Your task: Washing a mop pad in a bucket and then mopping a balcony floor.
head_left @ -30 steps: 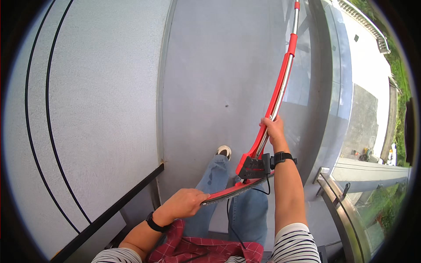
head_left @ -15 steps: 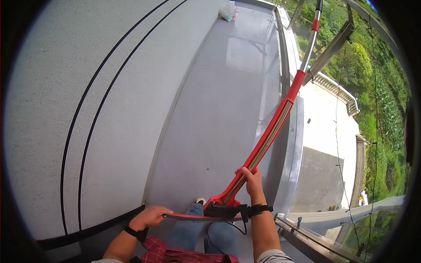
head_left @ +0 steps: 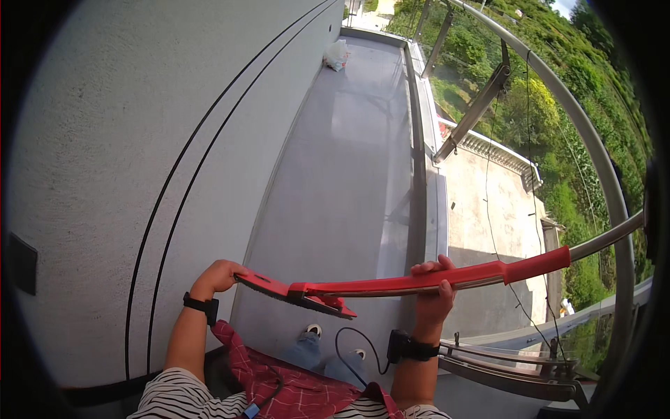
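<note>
A long mop (head_left: 412, 281) lies nearly level across my front, with a red sleeve, a metal pole and a flat red head with a dark underside. My left hand (head_left: 225, 274) grips the left end of the mop head, close to the wall. Around the red sleeve, thumb in front and fingers behind, is my right hand (head_left: 436, 290). The pole runs off to the right, past the balcony railing. The mop head's underside is mostly turned away.
A grey wall (head_left: 91, 174) with two black cables rises on the left. Along the right runs a metal railing (head_left: 618, 202) with glass, above a lower concrete yard (head_left: 481, 202). A white plastic bag (head_left: 336, 54) sits at the far end of the grey floor (head_left: 321, 174).
The mop has swung from a steep slant to nearly level, its pole going right and down. Its head has lifted from near my knees, and both hands have risen with it.
</note>
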